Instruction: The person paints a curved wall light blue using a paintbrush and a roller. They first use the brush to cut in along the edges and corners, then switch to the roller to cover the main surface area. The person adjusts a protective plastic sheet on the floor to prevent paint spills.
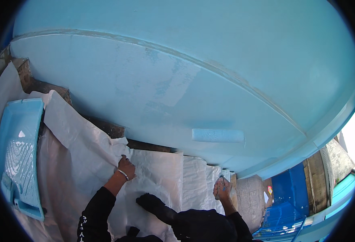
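My left hand [126,168], with a metal bangle at the wrist, is closed on a fold of the whitish plastic sheet [153,169] that drapes over the steps. My right hand [222,188] grips the handle of a paint roller. The roller's sleeve [218,135], coated in light blue paint, lies level against the lower part of the light blue wall [153,118]. The frame between handle and sleeve is hard to make out. Paler, patchy paint [177,81] shows on the wall below a bent-looking ridge [195,60].
A light blue paint tray [20,151] with wet paint in it stands on the sheet at far left. Bare step edges [51,87] show between sheet and wall. My black shoe [148,201] rests on the covered steps. Tiled floor [249,199] and blue panels [289,187] lie lower right.
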A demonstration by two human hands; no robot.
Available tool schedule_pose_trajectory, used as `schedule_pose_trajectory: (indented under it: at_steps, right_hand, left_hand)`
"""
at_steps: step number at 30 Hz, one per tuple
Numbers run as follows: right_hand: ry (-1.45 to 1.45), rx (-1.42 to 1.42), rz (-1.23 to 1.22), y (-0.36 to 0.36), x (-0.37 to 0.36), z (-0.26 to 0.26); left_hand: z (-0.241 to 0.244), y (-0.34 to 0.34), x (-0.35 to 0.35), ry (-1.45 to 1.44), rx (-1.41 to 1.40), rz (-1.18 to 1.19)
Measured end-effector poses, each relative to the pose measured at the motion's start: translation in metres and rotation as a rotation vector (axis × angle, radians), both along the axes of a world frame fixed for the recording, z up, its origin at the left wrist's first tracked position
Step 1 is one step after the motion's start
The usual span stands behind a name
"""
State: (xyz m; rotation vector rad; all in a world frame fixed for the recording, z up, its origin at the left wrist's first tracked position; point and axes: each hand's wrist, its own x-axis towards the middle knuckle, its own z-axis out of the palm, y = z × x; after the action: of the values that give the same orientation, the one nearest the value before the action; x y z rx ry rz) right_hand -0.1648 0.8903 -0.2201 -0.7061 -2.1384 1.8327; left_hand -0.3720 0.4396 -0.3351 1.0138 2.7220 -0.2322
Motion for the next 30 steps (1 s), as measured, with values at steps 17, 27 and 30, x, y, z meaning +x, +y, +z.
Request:
schedule_pose_trajectory:
  at_steps: [17,27,30]
  right_hand:
    - [0.152,1.199,0.395,-0.028,-0.122,0.136]
    - [0.26,1.522,0.694,-0.211,-0.211,0.22]
    - [0.356,1.627,0.755,-0.263,-0.239,0.225]
  left_hand:
    - [0.086,-0.052,0.026,0.506,0.374,0.374]
    - [0.077,-0.096,0.028,0.438,0.794,0.524]
    - [0.072,-0.098,0.033,0.463,0.807,0.531]
